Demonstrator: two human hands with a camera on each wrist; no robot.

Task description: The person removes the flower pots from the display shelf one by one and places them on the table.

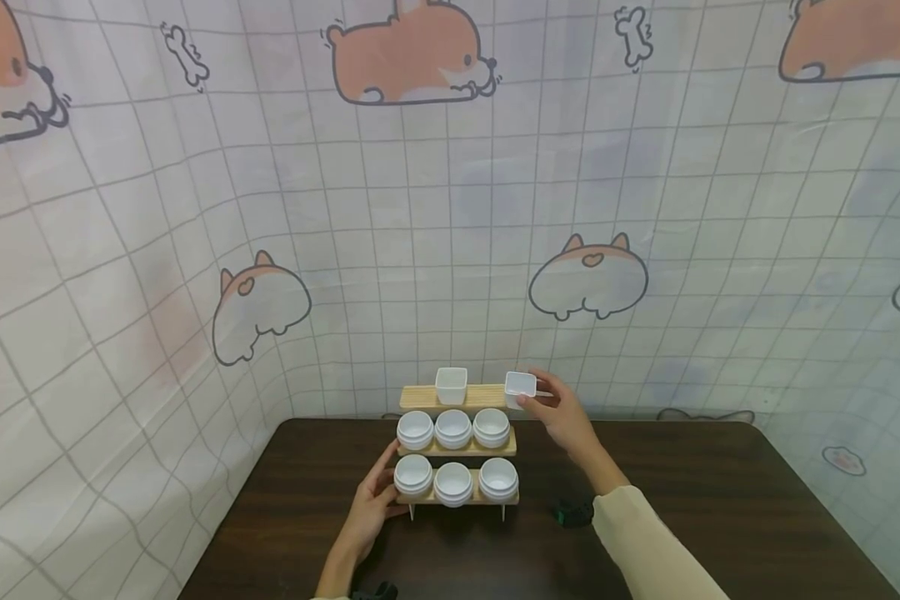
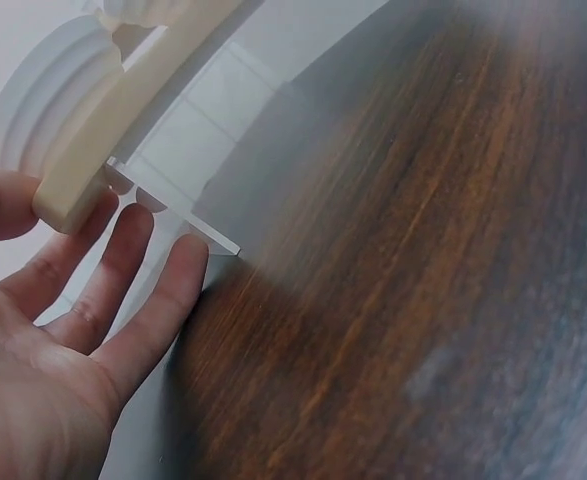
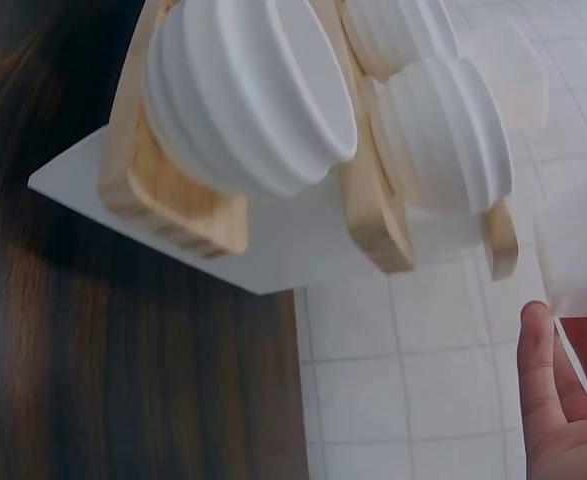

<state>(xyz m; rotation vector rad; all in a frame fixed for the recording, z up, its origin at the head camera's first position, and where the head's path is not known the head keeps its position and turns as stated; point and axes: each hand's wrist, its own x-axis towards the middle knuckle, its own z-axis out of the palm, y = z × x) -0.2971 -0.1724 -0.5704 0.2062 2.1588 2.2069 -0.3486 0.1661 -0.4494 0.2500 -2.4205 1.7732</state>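
Note:
A three-tier display rack (image 1: pixel 487 395) of pale wooden shelves with clear side panels stands on a dark table. My left hand (image 1: pixel 370 510) grips the rack's left end by the lowest shelf; in the left wrist view the thumb meets the wooden shelf end (image 2: pixel 73 190) and the other fingers lie under and beside it. My right hand (image 1: pixel 566 417) pinches a small square white cup (image 1: pixel 521 385) at the top shelf's right end. Whether that cup touches the shelf is unclear. Another square white cup (image 1: pixel 452 386) sits mid-shelf. Round white ribbed cups (image 1: pixel 453 429) fill the two lower shelves.
The dark wooden table (image 1: pixel 690 492) extends around the rack. Behind it hangs a white gridded cloth (image 1: pixel 487 208) with cartoon dogs. A small black object (image 1: pixel 572 512) lies on the table near my right sleeve, and another dark item (image 1: pixel 375 592) shows at the bottom edge.

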